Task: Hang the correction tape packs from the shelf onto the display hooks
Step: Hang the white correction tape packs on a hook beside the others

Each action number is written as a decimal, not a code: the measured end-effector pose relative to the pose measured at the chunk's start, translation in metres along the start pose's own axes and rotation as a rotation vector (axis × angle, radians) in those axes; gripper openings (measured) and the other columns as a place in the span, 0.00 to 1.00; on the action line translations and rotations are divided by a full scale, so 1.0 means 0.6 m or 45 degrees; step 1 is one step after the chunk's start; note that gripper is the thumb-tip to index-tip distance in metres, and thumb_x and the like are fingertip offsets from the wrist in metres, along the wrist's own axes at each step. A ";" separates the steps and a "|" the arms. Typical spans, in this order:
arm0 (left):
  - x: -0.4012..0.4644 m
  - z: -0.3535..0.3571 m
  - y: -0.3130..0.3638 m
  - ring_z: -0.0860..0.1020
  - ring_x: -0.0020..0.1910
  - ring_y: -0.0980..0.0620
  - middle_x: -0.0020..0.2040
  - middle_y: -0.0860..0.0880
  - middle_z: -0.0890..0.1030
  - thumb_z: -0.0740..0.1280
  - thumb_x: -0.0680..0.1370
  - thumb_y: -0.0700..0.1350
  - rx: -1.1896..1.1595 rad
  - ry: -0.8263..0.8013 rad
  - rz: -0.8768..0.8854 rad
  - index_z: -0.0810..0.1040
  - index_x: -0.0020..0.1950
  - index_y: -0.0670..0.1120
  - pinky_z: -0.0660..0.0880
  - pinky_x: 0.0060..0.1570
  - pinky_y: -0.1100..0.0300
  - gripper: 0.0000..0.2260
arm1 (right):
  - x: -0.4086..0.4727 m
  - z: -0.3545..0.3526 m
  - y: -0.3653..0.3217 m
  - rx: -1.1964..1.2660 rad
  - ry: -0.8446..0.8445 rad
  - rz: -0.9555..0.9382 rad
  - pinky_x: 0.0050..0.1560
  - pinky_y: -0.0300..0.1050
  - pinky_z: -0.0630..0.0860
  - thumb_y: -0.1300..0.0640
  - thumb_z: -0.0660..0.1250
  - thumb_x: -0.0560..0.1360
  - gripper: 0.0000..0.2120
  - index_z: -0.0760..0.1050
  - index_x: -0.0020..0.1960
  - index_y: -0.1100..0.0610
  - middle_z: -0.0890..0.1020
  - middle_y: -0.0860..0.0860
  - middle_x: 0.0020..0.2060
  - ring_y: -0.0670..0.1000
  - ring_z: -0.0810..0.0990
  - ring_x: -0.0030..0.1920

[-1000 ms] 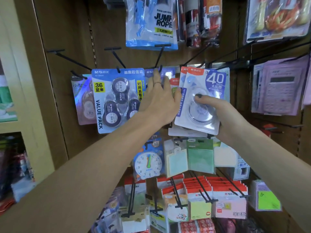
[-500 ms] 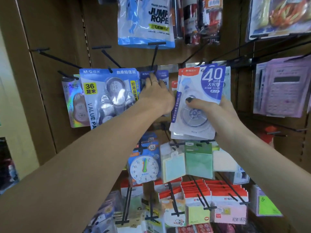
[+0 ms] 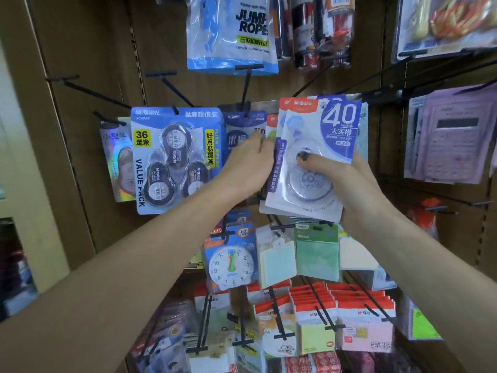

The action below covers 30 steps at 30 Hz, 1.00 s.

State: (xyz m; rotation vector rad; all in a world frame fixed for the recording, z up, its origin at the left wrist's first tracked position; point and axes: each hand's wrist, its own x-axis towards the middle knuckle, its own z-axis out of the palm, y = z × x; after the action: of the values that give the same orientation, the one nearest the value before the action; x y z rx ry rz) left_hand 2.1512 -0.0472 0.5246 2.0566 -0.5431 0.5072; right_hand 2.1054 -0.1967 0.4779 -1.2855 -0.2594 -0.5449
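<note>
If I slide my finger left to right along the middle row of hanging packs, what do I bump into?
Shiny holographic pack → blue value pack → left hand → correction tape packs gripped by the right hand → pink calculator pack.

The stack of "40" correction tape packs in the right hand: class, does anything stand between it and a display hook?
Yes. The left hand is beside the stack of "40" packs, reaching among the hung packs that already fill the hook behind. The right hand grips the stack. Which hook is meant cannot be told.
</note>
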 end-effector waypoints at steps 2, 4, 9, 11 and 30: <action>-0.022 -0.004 -0.006 0.79 0.53 0.53 0.51 0.53 0.80 0.56 0.84 0.56 -0.182 -0.071 -0.034 0.76 0.62 0.48 0.74 0.53 0.58 0.16 | -0.023 -0.009 -0.001 0.082 -0.066 -0.008 0.54 0.55 0.85 0.61 0.75 0.76 0.21 0.78 0.68 0.54 0.88 0.54 0.56 0.58 0.88 0.55; -0.028 -0.011 -0.019 0.82 0.52 0.50 0.49 0.52 0.82 0.63 0.79 0.58 -0.335 -0.039 -0.074 0.77 0.58 0.50 0.78 0.60 0.47 0.15 | -0.026 -0.003 -0.004 0.156 -0.117 0.033 0.52 0.53 0.86 0.62 0.72 0.77 0.21 0.77 0.69 0.58 0.87 0.57 0.58 0.59 0.87 0.56; -0.042 -0.029 -0.037 0.84 0.47 0.47 0.46 0.48 0.84 0.69 0.80 0.51 -0.527 -0.018 -0.044 0.78 0.53 0.48 0.78 0.55 0.47 0.08 | -0.049 0.008 -0.019 0.221 -0.164 0.121 0.44 0.48 0.85 0.62 0.69 0.79 0.18 0.78 0.69 0.60 0.87 0.58 0.58 0.58 0.88 0.54; -0.052 -0.039 -0.034 0.85 0.50 0.45 0.48 0.47 0.85 0.70 0.79 0.51 -0.571 -0.024 -0.056 0.78 0.56 0.47 0.79 0.58 0.45 0.10 | -0.058 0.011 -0.023 0.219 -0.127 0.114 0.45 0.49 0.85 0.61 0.70 0.79 0.16 0.79 0.66 0.58 0.87 0.57 0.56 0.58 0.88 0.52; -0.087 -0.077 -0.014 0.79 0.45 0.49 0.55 0.40 0.83 0.67 0.82 0.49 -0.567 0.119 0.074 0.74 0.58 0.48 0.75 0.41 0.54 0.07 | -0.106 0.009 -0.058 0.179 -0.074 0.140 0.45 0.49 0.86 0.58 0.70 0.78 0.18 0.78 0.67 0.57 0.87 0.53 0.53 0.54 0.88 0.48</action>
State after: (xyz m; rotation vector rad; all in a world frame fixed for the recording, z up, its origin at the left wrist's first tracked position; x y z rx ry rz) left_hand 2.1067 0.0056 0.5133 1.5905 -0.6011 0.4660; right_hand 2.0343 -0.1827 0.4781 -1.1728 -0.2692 -0.3892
